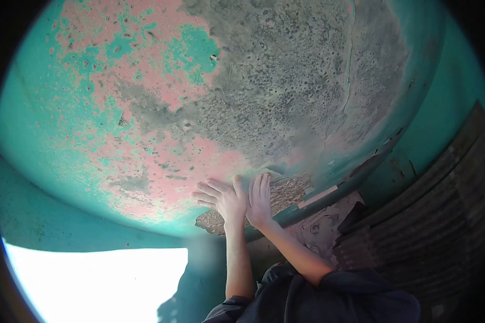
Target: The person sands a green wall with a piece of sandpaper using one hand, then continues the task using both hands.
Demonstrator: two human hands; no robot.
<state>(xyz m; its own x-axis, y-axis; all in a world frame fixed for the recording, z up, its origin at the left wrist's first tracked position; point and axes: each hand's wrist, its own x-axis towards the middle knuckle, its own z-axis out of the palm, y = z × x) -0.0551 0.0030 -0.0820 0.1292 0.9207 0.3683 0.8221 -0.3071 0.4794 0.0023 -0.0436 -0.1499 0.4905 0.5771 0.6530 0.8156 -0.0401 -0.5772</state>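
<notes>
A large curved surface [161,124] bulges over me, teal paint worn to pink and rough grey patches. Flat on its lower pink area lies my left hand [224,199], fingers spread, with nothing seen in it. Right beside it, my right hand [260,200] has its fingers together and presses against the surface. From under those fingertips sticks out the pale edge of a thin sheet [272,171], which looks like sandpaper; most of it is hidden. Both hands are coated with pale dust. A coarse brown bare patch [290,194] shows behind and right of them.
Ridged dark corrugated sheeting [425,237] rises at the right. A short pale strip [318,197] runs along the lower edge beside the brown patch. Torn, pinkish-grey material [320,226] lies below it. Bright light fills an opening [97,285] at lower left, below a teal wall.
</notes>
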